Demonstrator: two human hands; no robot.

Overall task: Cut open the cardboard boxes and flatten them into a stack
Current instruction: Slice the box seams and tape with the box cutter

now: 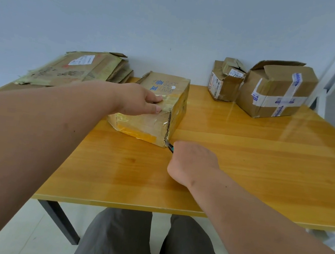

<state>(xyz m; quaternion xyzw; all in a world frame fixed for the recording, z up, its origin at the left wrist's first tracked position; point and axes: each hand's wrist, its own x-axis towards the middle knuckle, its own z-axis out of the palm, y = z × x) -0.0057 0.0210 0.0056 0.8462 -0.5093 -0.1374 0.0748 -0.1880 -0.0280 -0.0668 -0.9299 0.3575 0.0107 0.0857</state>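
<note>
Inspector: Presently, status?

Operator: I see the taped box (154, 106) mid-desk (243, 157), left hand (139, 100) fingers flat on top; right hand (192, 161) gripping the cutter (170, 147) at its near corner. Advise bracing firmly and keeping the blade shallow.

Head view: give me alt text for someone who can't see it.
A left hand presses on a taped box on a wooden table while the right hand holds a cutter at its near corner. Flattened cardboard lies far left; two more boxes stand far right.
</note>
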